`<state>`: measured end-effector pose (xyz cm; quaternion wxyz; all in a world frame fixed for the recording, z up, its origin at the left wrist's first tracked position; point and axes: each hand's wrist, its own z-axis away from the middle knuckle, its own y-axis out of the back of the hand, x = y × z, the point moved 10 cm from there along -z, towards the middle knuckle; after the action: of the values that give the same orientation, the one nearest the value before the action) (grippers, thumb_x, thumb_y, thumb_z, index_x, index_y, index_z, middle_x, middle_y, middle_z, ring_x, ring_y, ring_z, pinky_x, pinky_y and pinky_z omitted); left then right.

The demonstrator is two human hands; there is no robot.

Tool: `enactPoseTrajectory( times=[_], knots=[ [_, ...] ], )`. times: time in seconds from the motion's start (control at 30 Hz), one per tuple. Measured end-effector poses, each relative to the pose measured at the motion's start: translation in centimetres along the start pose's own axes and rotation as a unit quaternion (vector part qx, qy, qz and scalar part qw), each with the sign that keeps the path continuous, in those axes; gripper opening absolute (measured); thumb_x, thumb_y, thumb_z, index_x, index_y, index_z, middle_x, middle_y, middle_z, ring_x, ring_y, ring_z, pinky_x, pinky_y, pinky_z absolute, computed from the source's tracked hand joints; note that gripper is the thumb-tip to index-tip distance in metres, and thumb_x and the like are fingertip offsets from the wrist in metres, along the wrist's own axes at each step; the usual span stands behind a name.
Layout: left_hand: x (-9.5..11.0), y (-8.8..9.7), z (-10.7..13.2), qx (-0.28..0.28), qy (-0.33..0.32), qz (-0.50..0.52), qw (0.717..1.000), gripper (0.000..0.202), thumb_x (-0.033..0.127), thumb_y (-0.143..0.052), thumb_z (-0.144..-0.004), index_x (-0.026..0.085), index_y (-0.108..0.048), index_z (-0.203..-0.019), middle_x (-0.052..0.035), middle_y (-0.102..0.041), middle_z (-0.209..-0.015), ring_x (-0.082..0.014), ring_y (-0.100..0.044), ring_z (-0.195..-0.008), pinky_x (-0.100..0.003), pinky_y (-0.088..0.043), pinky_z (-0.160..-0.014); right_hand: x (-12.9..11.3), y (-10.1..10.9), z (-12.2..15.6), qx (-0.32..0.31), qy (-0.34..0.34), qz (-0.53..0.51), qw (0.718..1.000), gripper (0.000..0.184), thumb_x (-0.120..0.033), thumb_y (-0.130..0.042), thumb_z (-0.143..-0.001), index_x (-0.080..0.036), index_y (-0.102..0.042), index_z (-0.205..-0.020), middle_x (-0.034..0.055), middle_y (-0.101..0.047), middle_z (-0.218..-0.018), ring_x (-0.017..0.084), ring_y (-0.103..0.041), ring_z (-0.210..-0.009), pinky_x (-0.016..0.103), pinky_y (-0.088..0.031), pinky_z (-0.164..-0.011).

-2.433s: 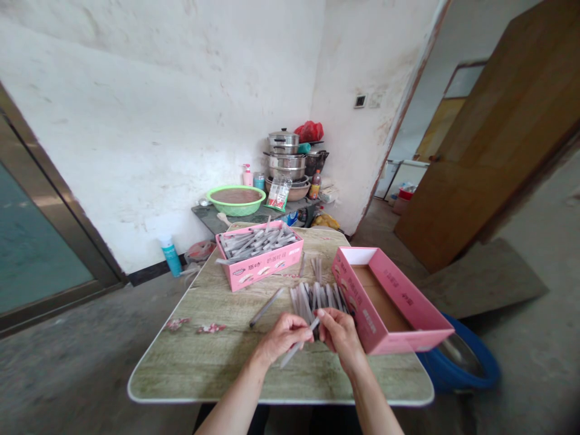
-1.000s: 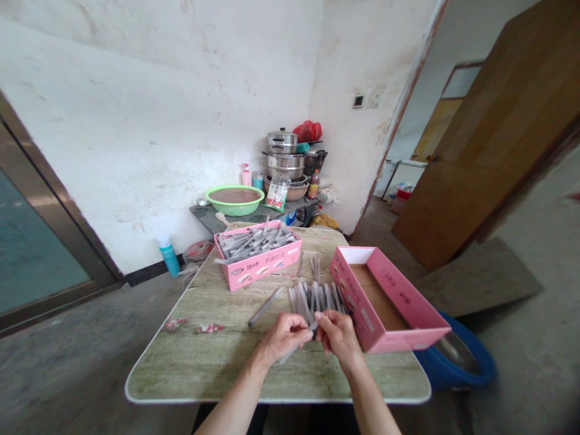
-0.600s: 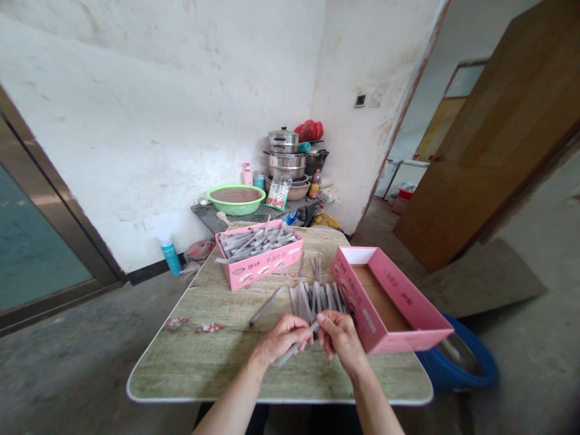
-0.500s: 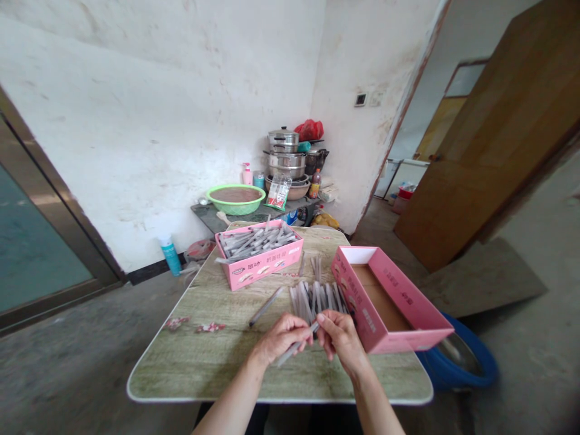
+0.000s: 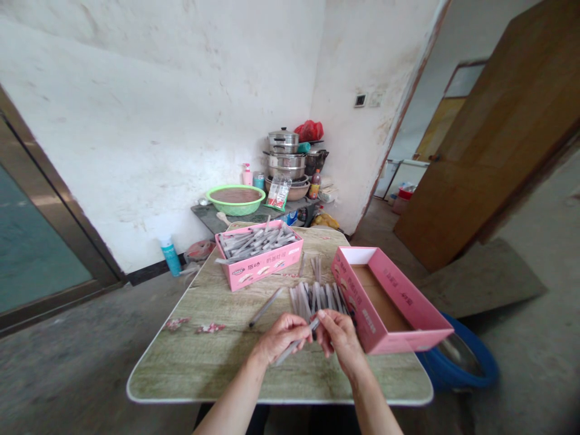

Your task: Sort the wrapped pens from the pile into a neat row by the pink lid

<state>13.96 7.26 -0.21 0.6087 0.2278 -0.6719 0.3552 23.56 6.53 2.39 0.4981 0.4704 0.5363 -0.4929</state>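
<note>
My left hand [image 5: 281, 337] and my right hand [image 5: 338, 336] meet over the near middle of the table [image 5: 212, 356]. Both are closed on one thin grey stick [image 5: 296, 342], which slants down to the left between them. Just beyond my fingers lies a row of similar grey sticks [image 5: 317, 297]. A single grey stick [image 5: 265, 307] lies apart to the left. A pink box full of sticks [image 5: 258, 249] stands at the far side. An empty pink box [image 5: 385, 301] sits to the right of my right hand.
A blue tub [image 5: 471, 362] stands on the floor under the table's right corner. Behind the table a low shelf holds a green basin [image 5: 235, 199], stacked steel pots [image 5: 286, 158] and bottles. A wooden door [image 5: 498, 133] leans open at the right.
Hardly anything differs. My hands stay together on the grey stick, which has shifted slightly in my fingers. The boxes and loose sticks have not moved.
</note>
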Motion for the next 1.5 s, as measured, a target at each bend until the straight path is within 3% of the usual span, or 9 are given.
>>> enactPoseTrajectory(
  times=[0.23, 0.53, 1.0, 1.27, 1.5],
  knots=[
    [-0.7, 0.9, -0.3, 0.047, -0.007, -0.063, 0.997, 0.029, 0.041, -0.065, -0.075, 0.012, -0.064, -0.071, 0.0033, -0.053, -0.050, -0.0063, -0.042, -0.043, -0.017, -0.030, -0.043, 0.2, 1.7, -0.1, 0.074, -0.005, 0.049, 0.996, 0.046, -0.052, -0.060, -0.079, -0.016, -0.050, -0.053, -0.0046, -0.048, -0.038, 0.004, -0.037, -0.025, 0.016, -0.017, -0.029],
    [-0.2, 0.1, 0.1, 0.006, 0.000, -0.072, 0.997, 0.038, 0.047, -0.059, -0.080, 0.011, -0.066, -0.073, 0.0025, -0.053, -0.050, -0.0058, -0.042, -0.041, -0.018, -0.028, -0.043, 0.0, 1.2, 0.1, 0.042, 0.008, 0.027, 0.999, 0.042, -0.048, -0.060, -0.081, -0.016, -0.050, -0.056, -0.0043, -0.051, -0.042, 0.003, -0.035, -0.026, 0.016, -0.017, -0.029],
    [-0.1, -0.6, 0.3, -0.033, 0.003, 0.008, 0.999, 0.035, 0.043, -0.059, -0.080, 0.010, -0.066, -0.072, 0.0012, -0.053, -0.049, -0.0055, -0.040, -0.038, -0.018, -0.027, -0.041, -0.4, 0.5, 0.1, 0.017, 0.014, -0.001, 1.000, 0.041, -0.046, -0.060, -0.083, -0.016, -0.051, -0.057, -0.0040, -0.053, -0.043, 0.004, -0.039, -0.025, 0.015, -0.020, -0.027],
    [-0.1, 0.2, 0.0, 0.006, -0.005, -0.022, 1.000, 0.035, 0.043, -0.059, -0.080, 0.011, -0.065, -0.070, 0.0024, -0.051, -0.049, -0.0051, -0.039, -0.039, -0.017, -0.026, -0.041, -0.6, 0.8, -0.1, 0.033, 0.019, 0.037, 0.999, 0.042, -0.048, -0.058, -0.083, -0.017, -0.050, -0.055, -0.0051, -0.049, -0.040, 0.004, -0.036, -0.026, 0.016, -0.019, -0.028],
    [-0.8, 1.2, -0.4, 0.055, -0.019, -0.103, 0.993, 0.034, 0.043, -0.061, -0.077, 0.011, -0.067, -0.067, 0.0020, -0.053, -0.048, -0.0065, -0.043, -0.041, -0.018, -0.032, -0.043, -0.3, 2.1, -0.2, 0.103, 0.016, 0.105, 0.989, 0.047, -0.052, -0.061, -0.078, -0.019, -0.044, -0.049, -0.0062, -0.041, -0.033, 0.004, -0.029, -0.027, 0.019, -0.018, -0.031]
  ],
)
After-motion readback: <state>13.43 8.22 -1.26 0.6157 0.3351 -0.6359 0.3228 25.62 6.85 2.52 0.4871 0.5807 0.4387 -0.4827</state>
